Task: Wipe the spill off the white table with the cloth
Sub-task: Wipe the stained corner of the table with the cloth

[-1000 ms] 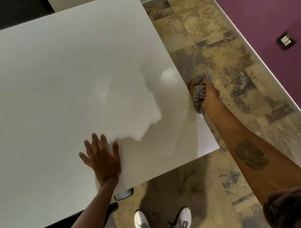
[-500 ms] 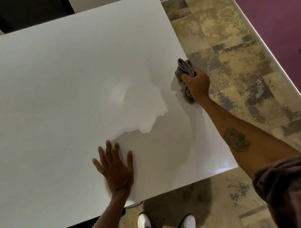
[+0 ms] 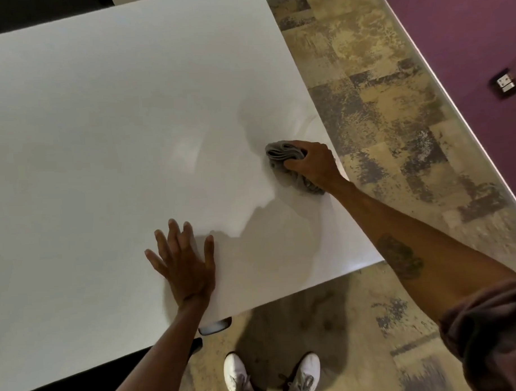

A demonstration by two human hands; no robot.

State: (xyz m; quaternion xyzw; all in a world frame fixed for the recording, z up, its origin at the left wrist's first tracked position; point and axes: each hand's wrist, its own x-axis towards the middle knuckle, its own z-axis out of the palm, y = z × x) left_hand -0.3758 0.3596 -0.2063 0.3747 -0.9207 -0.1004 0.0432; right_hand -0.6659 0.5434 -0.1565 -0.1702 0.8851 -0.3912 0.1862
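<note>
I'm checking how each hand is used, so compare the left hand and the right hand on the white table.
The left hand lies flat with fingers spread and holds nothing; the right hand is curled around the bunched grey cloth. The left hand sits near the table's front edge, the right hand beside its right edge. Both press down on the glossy white table.

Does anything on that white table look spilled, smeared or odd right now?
Only faint curved streaks near the table's right edge, just beyond the grey cloth bunched in the right hand. They look like wet wipe marks. The left hand lies flat, fingers spread.
</note>
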